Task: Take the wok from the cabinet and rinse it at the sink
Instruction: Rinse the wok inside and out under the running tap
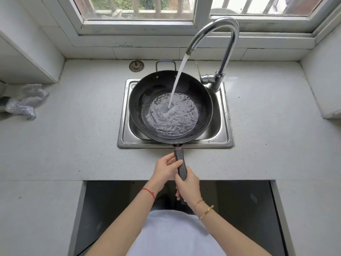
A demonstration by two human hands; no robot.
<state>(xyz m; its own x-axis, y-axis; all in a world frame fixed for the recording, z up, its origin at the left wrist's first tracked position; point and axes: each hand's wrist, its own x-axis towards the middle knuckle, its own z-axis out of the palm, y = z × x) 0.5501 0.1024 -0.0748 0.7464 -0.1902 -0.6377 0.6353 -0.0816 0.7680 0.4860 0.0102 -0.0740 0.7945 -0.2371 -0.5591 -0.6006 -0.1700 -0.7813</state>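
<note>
At the worktop's (73, 145) near edge both hands clamp the wok's ribbed black handle (181, 167): right hand (188, 185) curled round its end, left hand (166, 169) gripping just ahead. The round dark wok (203, 100) sits over the steel sink (224, 133), rippled water pooling inside. A curved chrome tap (217, 43) pours into it. A silvery mesh cloth (24, 102) lies crumpled at the left edge

Both forearms are bare. The left wrist wears a thin red string bracelet (148, 193); the right wrist carries two gold bracelets (205, 209) (one fine chain, one flat bangle). A pale blue-white garment (173, 235) covers the torso.
</note>
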